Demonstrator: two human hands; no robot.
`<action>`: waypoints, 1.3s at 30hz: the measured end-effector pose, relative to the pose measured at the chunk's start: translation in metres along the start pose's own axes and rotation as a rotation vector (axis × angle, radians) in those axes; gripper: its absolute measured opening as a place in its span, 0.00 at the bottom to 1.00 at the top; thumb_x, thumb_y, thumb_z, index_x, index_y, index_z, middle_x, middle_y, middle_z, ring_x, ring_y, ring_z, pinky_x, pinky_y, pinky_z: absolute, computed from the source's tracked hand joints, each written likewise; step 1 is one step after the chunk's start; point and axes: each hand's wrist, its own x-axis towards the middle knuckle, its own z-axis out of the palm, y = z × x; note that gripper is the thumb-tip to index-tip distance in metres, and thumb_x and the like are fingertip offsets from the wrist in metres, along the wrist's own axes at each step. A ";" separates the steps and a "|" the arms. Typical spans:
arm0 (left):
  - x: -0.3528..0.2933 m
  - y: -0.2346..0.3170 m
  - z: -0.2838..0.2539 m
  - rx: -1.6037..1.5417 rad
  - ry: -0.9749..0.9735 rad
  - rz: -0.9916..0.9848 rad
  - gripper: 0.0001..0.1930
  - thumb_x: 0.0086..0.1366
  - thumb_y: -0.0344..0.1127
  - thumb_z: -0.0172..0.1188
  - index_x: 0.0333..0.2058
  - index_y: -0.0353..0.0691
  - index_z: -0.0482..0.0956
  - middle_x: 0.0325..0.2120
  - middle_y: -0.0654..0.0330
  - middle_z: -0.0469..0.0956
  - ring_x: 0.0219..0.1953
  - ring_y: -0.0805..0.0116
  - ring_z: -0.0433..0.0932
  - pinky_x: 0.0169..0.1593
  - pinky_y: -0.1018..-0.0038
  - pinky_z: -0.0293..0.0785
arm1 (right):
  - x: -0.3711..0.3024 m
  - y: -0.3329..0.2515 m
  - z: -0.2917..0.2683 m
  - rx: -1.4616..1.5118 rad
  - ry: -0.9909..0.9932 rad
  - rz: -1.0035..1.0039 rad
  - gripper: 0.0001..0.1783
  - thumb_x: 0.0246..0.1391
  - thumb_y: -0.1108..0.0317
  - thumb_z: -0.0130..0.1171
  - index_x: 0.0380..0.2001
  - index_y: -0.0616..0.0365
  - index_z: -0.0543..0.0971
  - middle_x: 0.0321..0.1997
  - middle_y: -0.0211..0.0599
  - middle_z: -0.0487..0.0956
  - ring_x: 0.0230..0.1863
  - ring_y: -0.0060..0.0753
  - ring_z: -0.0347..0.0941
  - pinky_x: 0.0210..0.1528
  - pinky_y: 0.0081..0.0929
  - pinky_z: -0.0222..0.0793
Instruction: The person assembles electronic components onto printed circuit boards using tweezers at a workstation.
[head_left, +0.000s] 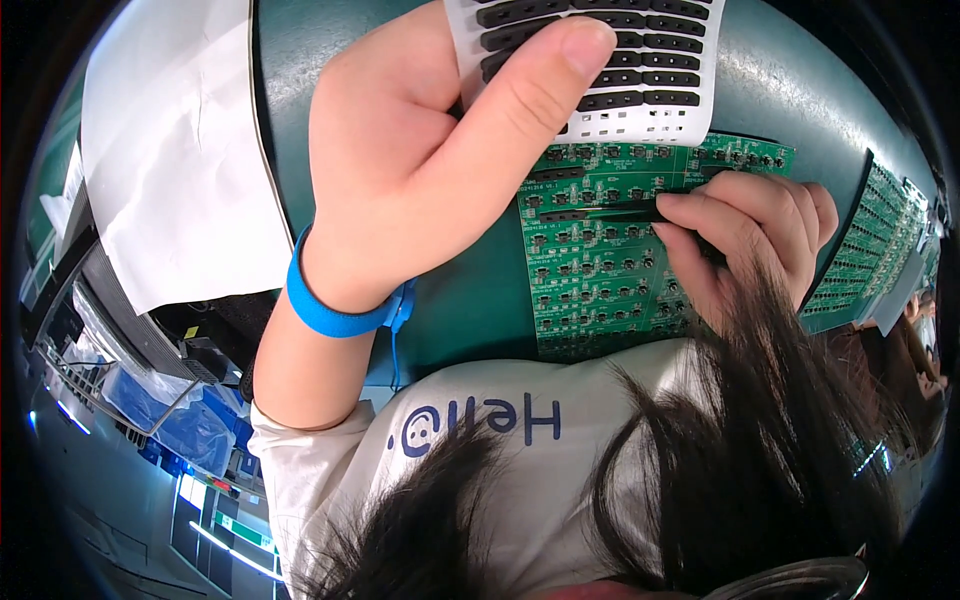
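Note:
My left hand grips a white backing sheet with its thumb on top. Rows of black adhesive strips with small holes cover the sheet. Under its lower edge lies a green circuit board panel carrying many small black parts. Dark tweezers are pinched in my right hand, low over the panel and pointing left. At their tip a black strip lies along a board row; whether the tips touch it I cannot tell. Another black strip sits one row above.
A green mat covers the bench. White paper lies at the left. More green circuit boards are at the right edge. A blue wrist strap with a cord circles my left wrist.

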 end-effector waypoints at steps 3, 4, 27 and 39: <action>0.000 0.000 -0.002 0.032 -0.034 0.003 0.11 0.64 0.35 0.61 0.40 0.34 0.81 0.34 0.66 0.79 0.36 0.81 0.72 0.41 0.85 0.66 | -0.001 0.001 -0.001 0.002 -0.005 -0.004 0.19 0.30 0.69 0.72 0.32 0.46 0.82 0.32 0.23 0.76 0.32 0.27 0.70 0.41 0.26 0.58; 0.001 -0.001 -0.002 0.028 -0.036 0.033 0.11 0.64 0.35 0.61 0.41 0.34 0.81 0.35 0.66 0.79 0.36 0.81 0.72 0.42 0.85 0.66 | -0.001 0.001 -0.001 0.006 -0.005 -0.005 0.19 0.30 0.69 0.72 0.32 0.46 0.82 0.32 0.23 0.76 0.32 0.27 0.70 0.41 0.26 0.58; -0.005 0.005 0.001 -0.130 0.021 -0.099 0.13 0.68 0.39 0.56 0.35 0.33 0.79 0.30 0.71 0.76 0.32 0.85 0.67 0.36 0.86 0.61 | 0.044 0.009 0.008 -0.063 0.139 -0.097 0.14 0.36 0.67 0.71 0.30 0.50 0.81 0.35 0.28 0.78 0.35 0.29 0.71 0.41 0.27 0.60; 0.000 0.027 0.024 -0.371 -0.037 -0.292 0.16 0.71 0.35 0.47 0.48 0.27 0.74 0.43 0.55 0.78 0.44 0.72 0.76 0.48 0.77 0.71 | 0.018 -0.003 -0.002 0.182 0.125 0.115 0.13 0.37 0.73 0.70 0.30 0.56 0.80 0.33 0.33 0.77 0.36 0.33 0.72 0.40 0.27 0.64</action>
